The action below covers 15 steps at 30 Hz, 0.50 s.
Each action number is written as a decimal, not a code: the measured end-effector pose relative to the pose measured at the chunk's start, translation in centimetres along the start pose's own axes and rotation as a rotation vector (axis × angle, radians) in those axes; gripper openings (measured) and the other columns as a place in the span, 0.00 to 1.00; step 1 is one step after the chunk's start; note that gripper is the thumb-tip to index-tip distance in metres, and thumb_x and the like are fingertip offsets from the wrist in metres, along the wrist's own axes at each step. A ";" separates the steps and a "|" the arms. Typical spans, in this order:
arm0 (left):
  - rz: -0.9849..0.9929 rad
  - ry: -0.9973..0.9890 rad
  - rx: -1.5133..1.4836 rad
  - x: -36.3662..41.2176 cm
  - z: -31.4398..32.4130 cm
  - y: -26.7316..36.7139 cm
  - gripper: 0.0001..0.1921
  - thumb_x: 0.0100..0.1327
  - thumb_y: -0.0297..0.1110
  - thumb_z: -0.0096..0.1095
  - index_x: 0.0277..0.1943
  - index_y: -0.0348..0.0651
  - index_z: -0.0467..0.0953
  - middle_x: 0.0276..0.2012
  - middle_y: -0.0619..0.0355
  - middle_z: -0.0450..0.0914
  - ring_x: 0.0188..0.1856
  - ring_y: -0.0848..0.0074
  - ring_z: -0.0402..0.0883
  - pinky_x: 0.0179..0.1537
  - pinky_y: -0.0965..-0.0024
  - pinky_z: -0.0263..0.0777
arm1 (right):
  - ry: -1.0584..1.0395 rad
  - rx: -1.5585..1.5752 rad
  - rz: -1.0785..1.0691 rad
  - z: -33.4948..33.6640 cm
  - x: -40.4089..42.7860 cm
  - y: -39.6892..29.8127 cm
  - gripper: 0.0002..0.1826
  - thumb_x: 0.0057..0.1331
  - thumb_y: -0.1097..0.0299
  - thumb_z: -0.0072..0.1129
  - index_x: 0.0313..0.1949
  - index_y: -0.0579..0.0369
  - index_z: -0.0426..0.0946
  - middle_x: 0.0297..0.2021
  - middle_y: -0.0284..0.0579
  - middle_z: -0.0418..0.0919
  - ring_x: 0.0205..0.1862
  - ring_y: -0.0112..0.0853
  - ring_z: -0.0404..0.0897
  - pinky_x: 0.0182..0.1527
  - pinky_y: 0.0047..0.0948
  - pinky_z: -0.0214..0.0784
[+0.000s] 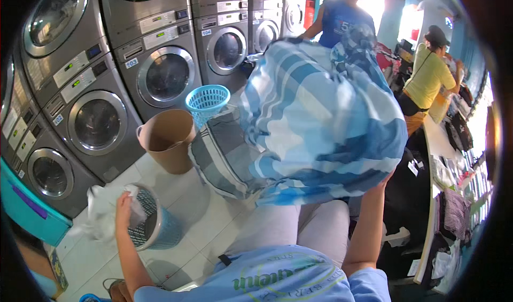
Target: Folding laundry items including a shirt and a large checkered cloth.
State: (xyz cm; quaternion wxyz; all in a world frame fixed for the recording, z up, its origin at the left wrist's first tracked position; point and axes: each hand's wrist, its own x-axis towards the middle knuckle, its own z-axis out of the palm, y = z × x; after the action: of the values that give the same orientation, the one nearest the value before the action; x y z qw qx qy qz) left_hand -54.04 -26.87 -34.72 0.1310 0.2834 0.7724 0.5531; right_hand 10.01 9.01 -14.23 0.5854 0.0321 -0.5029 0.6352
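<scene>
My left hand (123, 209) grips a crumpled white thin sheet, plastic or cloth (102, 205), at the rim of a tilted light-blue laundry basket (168, 226) on the floor. Its outer part is blurred. Before me a large bundle of blue-and-white patterned fabric (324, 113) bulges up and covers much of the view. My right hand (384, 183) holds the bundle's lower right side, with most fingers hidden behind the cloth. Left of the bundle, touching it, is a grey zip-edged fabric bag with pale stripes (224, 149).
Stacked front-loading machines (160, 77) line the left wall. Near them stand a brown tub (172, 153), a blue plastic basket (208, 97) and a teal container (36, 205). Clothes lie along a white-edged table (429, 214). Behind are a person in blue (344, 21) and one in yellow (429, 77).
</scene>
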 end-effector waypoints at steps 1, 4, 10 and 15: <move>-0.055 -0.022 -0.155 -0.5 3.8 0.9 0.20 0.68 0.36 0.49 0.58 0.33 0.68 0.48 0.56 0.76 0.50 0.72 0.73 0.54 0.70 0.66 | 0.009 -0.025 -0.008 -1.1 -0.7 -0.9 0.30 0.67 0.47 0.43 0.61 0.56 0.64 0.56 0.49 0.72 0.57 0.44 0.71 0.62 0.49 0.60; -0.140 0.074 -0.032 -0.5 10.2 -1.4 0.25 0.68 0.42 0.51 0.61 0.34 0.63 0.49 0.52 0.76 0.50 0.70 0.73 0.54 0.67 0.66 | -0.018 -0.154 -0.018 1.3 -1.6 3.0 0.31 0.67 0.46 0.42 0.61 0.56 0.64 0.56 0.49 0.71 0.58 0.44 0.70 0.62 0.50 0.59; 0.074 -0.717 0.268 -6.8 26.0 3.3 0.27 0.61 0.35 0.64 0.62 0.43 0.66 0.57 0.49 0.74 0.56 0.65 0.74 0.56 0.64 0.68 | -0.003 -0.437 -0.010 4.9 -10.1 13.0 0.33 0.67 0.43 0.41 0.61 0.55 0.64 0.57 0.50 0.70 0.58 0.45 0.69 0.62 0.51 0.58; 0.325 -1.054 -0.346 -16.7 34.7 14.3 0.30 0.62 0.42 0.64 0.64 0.38 0.65 0.54 0.50 0.75 0.54 0.70 0.75 0.52 0.68 0.71 | 0.027 -0.653 0.044 2.2 -11.0 14.4 0.34 0.66 0.41 0.39 0.62 0.54 0.63 0.57 0.50 0.69 0.59 0.45 0.69 0.63 0.52 0.57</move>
State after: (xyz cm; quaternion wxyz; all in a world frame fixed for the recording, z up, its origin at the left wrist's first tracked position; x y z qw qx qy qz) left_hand -18.51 -6.26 -35.61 0.4560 0.6101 0.4476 0.4685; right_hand 1.06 2.45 -28.77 0.5575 -0.1764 -0.6727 0.4533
